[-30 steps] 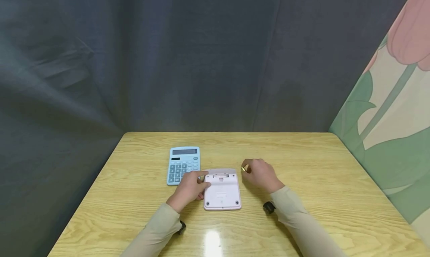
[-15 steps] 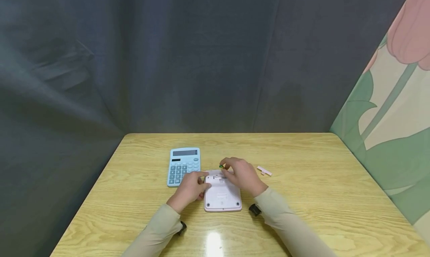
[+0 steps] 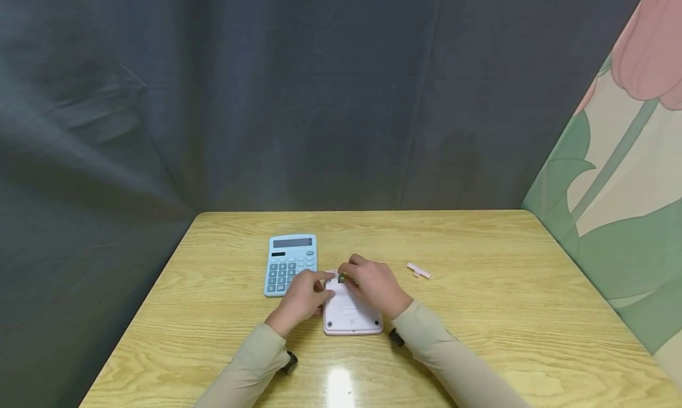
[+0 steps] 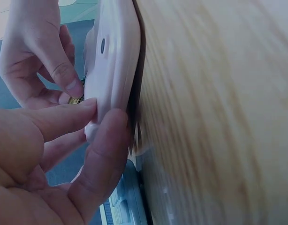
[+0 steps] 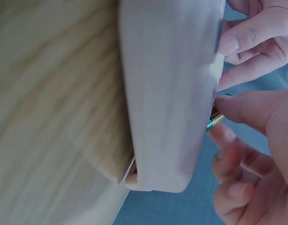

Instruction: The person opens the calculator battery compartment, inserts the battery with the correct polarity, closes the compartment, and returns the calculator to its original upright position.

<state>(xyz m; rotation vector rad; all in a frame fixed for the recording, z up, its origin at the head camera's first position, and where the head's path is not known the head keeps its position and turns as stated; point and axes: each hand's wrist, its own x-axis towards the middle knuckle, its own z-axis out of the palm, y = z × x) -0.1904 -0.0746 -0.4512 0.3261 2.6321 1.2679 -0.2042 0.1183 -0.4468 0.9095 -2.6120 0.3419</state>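
A pink calculator [image 3: 353, 318] lies face down on the table, its battery slot at the far end. My left hand [image 3: 298, 301] grips its left edge, thumb on the back and fingers at the side and far corner. At the slot, my right hand [image 3: 375, 285] pinches a small green and gold battery [image 5: 216, 118] between thumb and finger. In the left wrist view the battery [image 4: 75, 100] shows right at the calculator's back, close to the left thumb. The fingers hide most of the slot.
A blue calculator [image 3: 291, 257] lies face up behind the left hand, partly covered by it. On the right, a small pink battery cover [image 3: 418, 270] rests on the wooden table [image 3: 506, 313]. A dark curtain [image 3: 341, 100] hangs behind.
The right hand has carried the battery leftward from beside the pink calculator to its slot, uncovering the pink cover on the table. My left hand keeps its hold.
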